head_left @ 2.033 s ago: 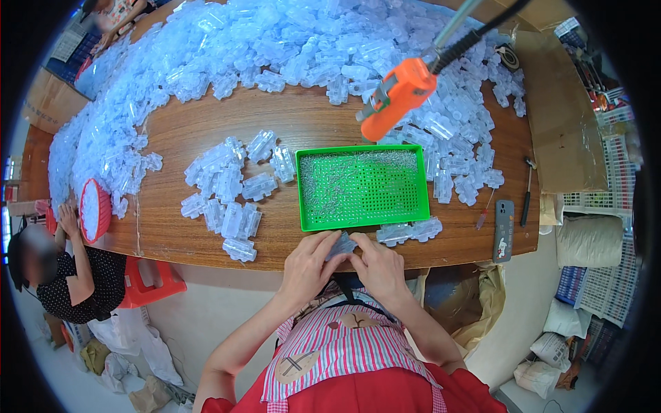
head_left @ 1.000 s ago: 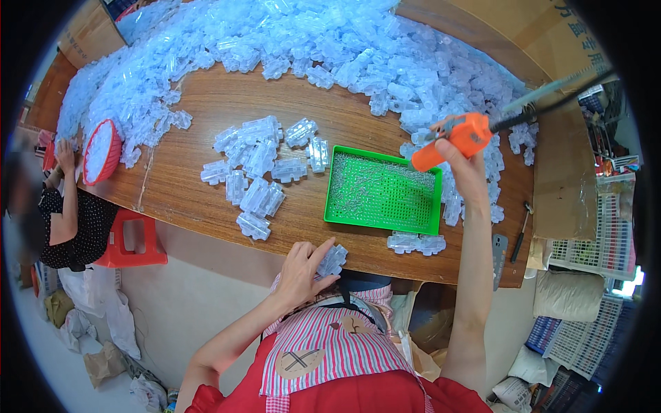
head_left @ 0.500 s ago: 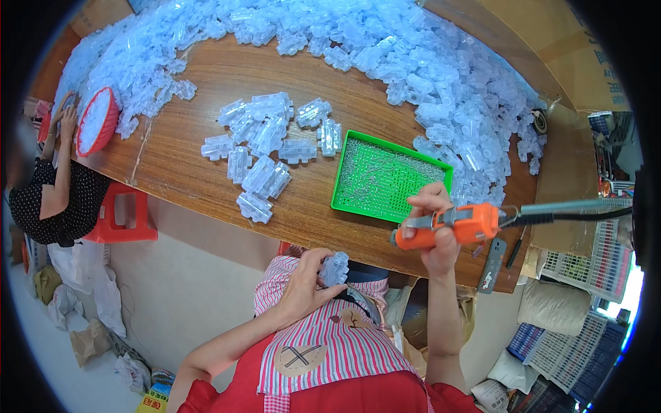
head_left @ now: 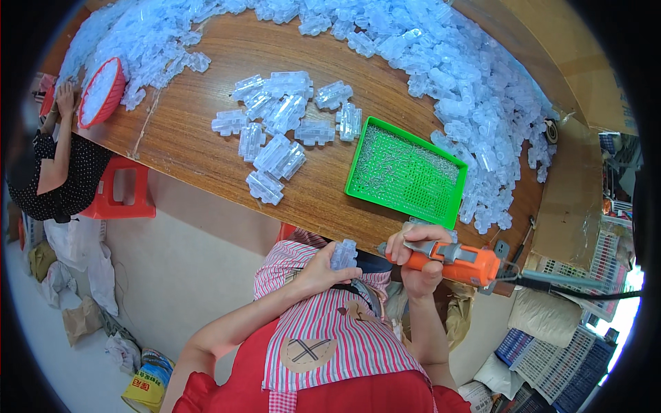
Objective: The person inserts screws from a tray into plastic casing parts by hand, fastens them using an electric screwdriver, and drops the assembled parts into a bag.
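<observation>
Close to my apron, my left hand (head_left: 321,270) grips a clear plastic part (head_left: 343,255) with notched edges. My right hand (head_left: 417,261) is wrapped round an orange electric screwdriver (head_left: 451,262), its tip pointing left toward that part but apart from it. A cord and a coiled spring run from the tool's back end to the right. Just beyond my right hand lies a green tray (head_left: 406,172) holding many small metal screws or pins. Left of the tray, several similar clear parts (head_left: 279,155) rest in a loose group on the wooden table (head_left: 200,148).
A large heap of clear plastic parts (head_left: 454,89) lines the table's far side. At the far left a co-worker (head_left: 58,165) sits by a red basket (head_left: 102,96) and a red stool (head_left: 127,189). Cardboard (head_left: 568,193) stands at the right edge.
The screwdriver has moved left and downward in my right hand, closer to the clear part. My left hand has shifted slightly right and up. The whole view has tilted a little.
</observation>
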Tool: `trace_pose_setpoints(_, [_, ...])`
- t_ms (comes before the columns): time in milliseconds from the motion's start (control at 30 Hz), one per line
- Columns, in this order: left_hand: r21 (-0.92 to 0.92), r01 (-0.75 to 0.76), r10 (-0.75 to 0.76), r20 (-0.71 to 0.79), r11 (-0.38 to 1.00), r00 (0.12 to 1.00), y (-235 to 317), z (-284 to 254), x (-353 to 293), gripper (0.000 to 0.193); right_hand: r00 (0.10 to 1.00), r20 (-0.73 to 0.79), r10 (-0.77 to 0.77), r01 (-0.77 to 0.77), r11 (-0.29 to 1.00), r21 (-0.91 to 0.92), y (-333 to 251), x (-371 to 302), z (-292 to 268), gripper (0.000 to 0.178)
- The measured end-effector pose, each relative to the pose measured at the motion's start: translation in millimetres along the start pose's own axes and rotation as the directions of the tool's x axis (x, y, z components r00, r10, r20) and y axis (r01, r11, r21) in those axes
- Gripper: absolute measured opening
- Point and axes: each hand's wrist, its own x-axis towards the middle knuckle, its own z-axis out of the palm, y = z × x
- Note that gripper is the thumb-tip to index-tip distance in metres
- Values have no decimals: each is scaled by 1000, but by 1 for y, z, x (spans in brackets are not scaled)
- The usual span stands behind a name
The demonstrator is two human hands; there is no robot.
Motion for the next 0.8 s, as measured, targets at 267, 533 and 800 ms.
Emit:
trace_pose_setpoints(267, [-173, 35, -9, 148, 984, 989, -18, -1, 11, 42, 998, -12, -59, 59, 998, 29, 11, -5, 11, 78])
trace_pose_setpoints(533, [-308, 39, 1, 130, 951, 991, -27, -1, 14, 41, 996, -33, -81, 82, 996, 36, 19, -8, 16, 77])
trace_pose_setpoints(800, [-319, 37, -5, 101, 947, 995, -25, 2, 14, 39, 999, 15, -52, 51, 998, 32, 28, -10, 12, 76])
